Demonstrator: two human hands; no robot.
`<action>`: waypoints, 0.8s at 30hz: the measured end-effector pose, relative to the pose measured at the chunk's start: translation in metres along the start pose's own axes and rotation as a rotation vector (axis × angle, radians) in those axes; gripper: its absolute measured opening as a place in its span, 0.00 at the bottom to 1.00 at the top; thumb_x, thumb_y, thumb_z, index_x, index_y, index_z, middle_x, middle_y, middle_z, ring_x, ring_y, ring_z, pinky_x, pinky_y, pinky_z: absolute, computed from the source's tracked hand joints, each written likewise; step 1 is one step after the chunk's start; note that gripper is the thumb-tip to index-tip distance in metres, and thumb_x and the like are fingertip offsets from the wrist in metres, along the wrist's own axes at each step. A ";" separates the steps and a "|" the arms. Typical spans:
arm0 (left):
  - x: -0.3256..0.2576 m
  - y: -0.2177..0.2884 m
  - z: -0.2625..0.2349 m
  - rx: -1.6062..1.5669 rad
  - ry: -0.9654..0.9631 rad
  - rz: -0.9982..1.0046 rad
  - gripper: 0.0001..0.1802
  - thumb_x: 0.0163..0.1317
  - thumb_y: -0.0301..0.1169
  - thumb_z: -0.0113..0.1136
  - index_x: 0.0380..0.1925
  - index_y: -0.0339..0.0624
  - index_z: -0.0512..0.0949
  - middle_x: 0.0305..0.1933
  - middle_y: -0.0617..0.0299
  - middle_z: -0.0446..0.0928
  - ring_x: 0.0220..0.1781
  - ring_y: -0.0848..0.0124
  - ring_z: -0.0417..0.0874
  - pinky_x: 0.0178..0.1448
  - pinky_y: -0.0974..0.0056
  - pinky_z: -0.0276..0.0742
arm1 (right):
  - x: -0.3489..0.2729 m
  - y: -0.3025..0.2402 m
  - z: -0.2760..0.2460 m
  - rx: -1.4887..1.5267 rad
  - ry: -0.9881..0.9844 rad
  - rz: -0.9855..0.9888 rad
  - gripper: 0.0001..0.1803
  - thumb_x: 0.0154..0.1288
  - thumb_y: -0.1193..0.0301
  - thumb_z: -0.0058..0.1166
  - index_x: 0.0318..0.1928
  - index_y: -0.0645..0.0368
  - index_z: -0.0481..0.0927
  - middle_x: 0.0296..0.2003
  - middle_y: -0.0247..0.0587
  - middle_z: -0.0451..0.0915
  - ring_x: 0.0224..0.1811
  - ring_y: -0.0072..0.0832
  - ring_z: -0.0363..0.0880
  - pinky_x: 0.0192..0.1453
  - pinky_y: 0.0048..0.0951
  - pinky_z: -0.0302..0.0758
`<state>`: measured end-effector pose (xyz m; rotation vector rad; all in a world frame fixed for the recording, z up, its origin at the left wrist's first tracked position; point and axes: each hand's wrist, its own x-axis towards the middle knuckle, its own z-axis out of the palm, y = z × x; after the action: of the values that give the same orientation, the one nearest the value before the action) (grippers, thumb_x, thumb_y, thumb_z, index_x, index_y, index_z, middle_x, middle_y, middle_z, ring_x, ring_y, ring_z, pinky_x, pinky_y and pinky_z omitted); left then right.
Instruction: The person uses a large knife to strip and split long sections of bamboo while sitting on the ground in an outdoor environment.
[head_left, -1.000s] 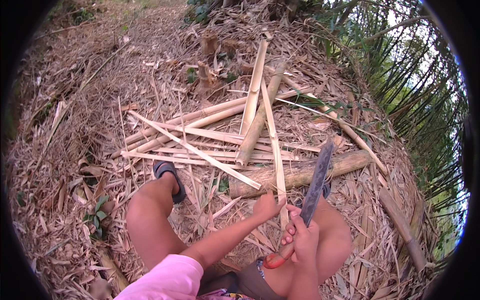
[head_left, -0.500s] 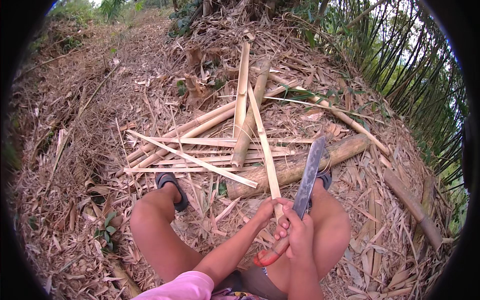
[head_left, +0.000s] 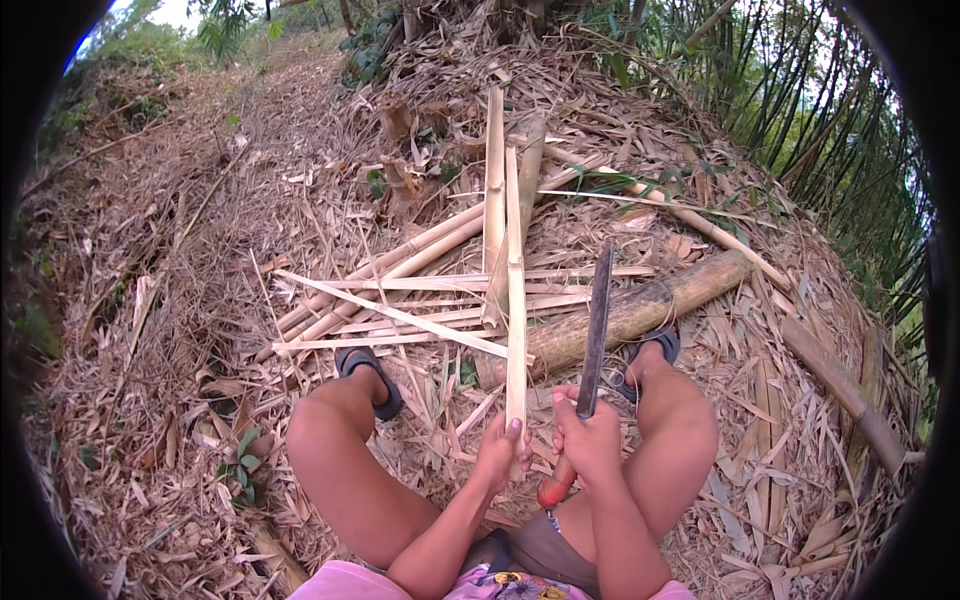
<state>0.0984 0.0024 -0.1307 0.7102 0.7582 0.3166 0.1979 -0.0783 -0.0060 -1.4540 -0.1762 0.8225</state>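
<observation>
My left hand [head_left: 495, 455] is closed round the lower end of a long split bamboo strip [head_left: 516, 310], pale on its inner face. The strip points away from me, nearly upright in the picture. In my right hand [head_left: 588, 438] I grip a machete [head_left: 596, 330], its dark blade pointing away from me. The hand wraps it where blade and handle meet, and the handle's reddish butt sticks out below. Blade and strip are side by side, apart from each other. Both hands are between my bent knees, close together.
A thick bamboo log [head_left: 640, 318] lies across beyond my feet. Several split strips [head_left: 420, 325] are piled left of it, with bamboo poles [head_left: 400, 262] and a shorter bamboo piece [head_left: 528, 180] beyond. Dry leaves cover the ground [head_left: 250, 200]. Bamboo stems [head_left: 850, 150] stand at the right.
My hands have moved apart, the left one down and leftward with the bamboo strip. The strip has swung more upright. The machete blade has turned more edge-on and tilts less.
</observation>
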 end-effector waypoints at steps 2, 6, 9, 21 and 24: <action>-0.014 -0.002 0.000 0.069 0.009 0.092 0.06 0.78 0.33 0.43 0.46 0.44 0.65 0.31 0.62 0.70 0.18 0.74 0.68 0.18 0.67 0.67 | 0.003 0.004 0.004 -0.012 0.021 0.002 0.09 0.71 0.72 0.56 0.45 0.64 0.78 0.19 0.29 0.69 0.14 0.17 0.68 0.17 0.22 0.67; -0.033 0.000 -0.001 0.061 -0.078 0.196 0.12 0.78 0.40 0.41 0.45 0.43 0.66 0.29 0.61 0.71 0.15 0.74 0.69 0.17 0.68 0.66 | 0.010 0.008 -0.002 -0.035 0.066 -0.021 0.10 0.69 0.70 0.59 0.44 0.64 0.78 0.23 0.34 0.77 0.18 0.19 0.73 0.18 0.22 0.70; -0.048 0.010 0.010 -0.109 -0.165 0.185 0.23 0.78 0.50 0.35 0.42 0.41 0.68 0.26 0.59 0.72 0.14 0.73 0.69 0.17 0.67 0.67 | 0.008 -0.006 -0.004 -0.041 0.069 -0.016 0.13 0.66 0.68 0.63 0.43 0.64 0.78 0.32 0.44 0.84 0.25 0.22 0.80 0.19 0.22 0.74; -0.066 0.022 0.038 -0.017 -0.248 0.406 0.18 0.79 0.44 0.36 0.43 0.41 0.68 0.26 0.64 0.69 0.16 0.80 0.66 0.20 0.74 0.63 | 0.021 -0.114 0.035 -0.171 -0.236 -0.303 0.18 0.58 0.75 0.69 0.41 0.59 0.70 0.28 0.36 0.79 0.22 0.20 0.77 0.20 0.21 0.72; -0.053 0.023 0.042 0.045 -0.154 0.562 0.17 0.79 0.42 0.36 0.45 0.40 0.68 0.28 0.64 0.71 0.20 0.79 0.69 0.22 0.73 0.65 | 0.036 -0.115 0.053 -0.180 -0.219 -0.301 0.17 0.59 0.77 0.68 0.40 0.58 0.70 0.28 0.35 0.78 0.22 0.20 0.77 0.22 0.21 0.71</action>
<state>0.0914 -0.0274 -0.0657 0.9746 0.4087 0.7461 0.2376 -0.0035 0.0947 -1.4566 -0.6334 0.7298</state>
